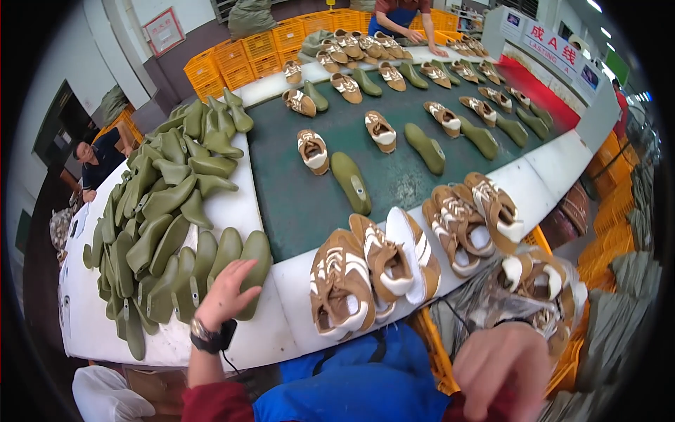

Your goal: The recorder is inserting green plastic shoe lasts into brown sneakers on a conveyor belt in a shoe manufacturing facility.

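Note:
My left hand (228, 292), with a dark watch on its wrist, reaches over the near right side of a heap of olive-green shoe lasts (165, 193). Its fingers are stretched and apart, right by an upright last (256, 261); whether they touch it I cannot tell. My right hand (503, 366) hangs at the lower right, smeared by motion, its fingers pointing down. Just beyond it sit brown-and-white sneakers (538, 278) in clear plastic. Along the white table edge between my hands stand several brown sneakers (342, 285), one with a white insole-like piece (406, 257) leaning on it.
A dark green belt (316, 225) carries sneakers and lasts, many set side by side. At its far end a person in a blue apron (401, 21) handles shoes; another person (105, 158) is at the left. Orange crates (256, 46) line the back; more (612, 225) stand right.

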`<state>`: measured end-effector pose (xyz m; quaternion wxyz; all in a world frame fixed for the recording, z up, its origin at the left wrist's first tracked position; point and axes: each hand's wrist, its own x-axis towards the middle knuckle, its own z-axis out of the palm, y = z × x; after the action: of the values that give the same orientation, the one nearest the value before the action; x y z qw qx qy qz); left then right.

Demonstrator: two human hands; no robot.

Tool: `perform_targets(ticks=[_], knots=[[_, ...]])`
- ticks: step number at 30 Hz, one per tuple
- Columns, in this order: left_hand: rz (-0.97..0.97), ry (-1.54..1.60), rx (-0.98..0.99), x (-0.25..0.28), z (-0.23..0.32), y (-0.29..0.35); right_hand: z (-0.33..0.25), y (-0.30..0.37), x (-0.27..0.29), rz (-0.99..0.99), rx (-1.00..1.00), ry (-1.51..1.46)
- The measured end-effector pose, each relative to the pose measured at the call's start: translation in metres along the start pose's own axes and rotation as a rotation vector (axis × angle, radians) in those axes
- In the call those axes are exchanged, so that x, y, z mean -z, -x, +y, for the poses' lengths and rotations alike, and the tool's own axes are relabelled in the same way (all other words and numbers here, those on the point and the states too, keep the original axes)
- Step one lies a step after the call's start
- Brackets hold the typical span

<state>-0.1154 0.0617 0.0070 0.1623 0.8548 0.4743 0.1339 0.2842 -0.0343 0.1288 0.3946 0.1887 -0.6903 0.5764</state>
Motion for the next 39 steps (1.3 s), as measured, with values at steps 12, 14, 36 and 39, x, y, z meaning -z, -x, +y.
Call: perform_targets(ticks=[12, 14, 36, 39], knots=[[0.376, 0.082, 0.389, -0.098, -0.042, 0.089, 0.029, -0.093, -0.073, -0.016, 0.115, -0.296], [0.534, 0.255, 0.41, -0.096, -0.043, 0.091, 0.026, -0.105, -0.071, -0.004, 0.067, -0.343], [0.529, 0.258, 0.522, -0.105, -0.065, 0.063, 0.021, -0.091, -0.03, -0.244, -0.028, -0.307], [0.53, 0.278, 0.508, -0.106, -0.063, 0.064, 0.028, -0.051, -0.015, -0.136, -0.209, -0.127]])
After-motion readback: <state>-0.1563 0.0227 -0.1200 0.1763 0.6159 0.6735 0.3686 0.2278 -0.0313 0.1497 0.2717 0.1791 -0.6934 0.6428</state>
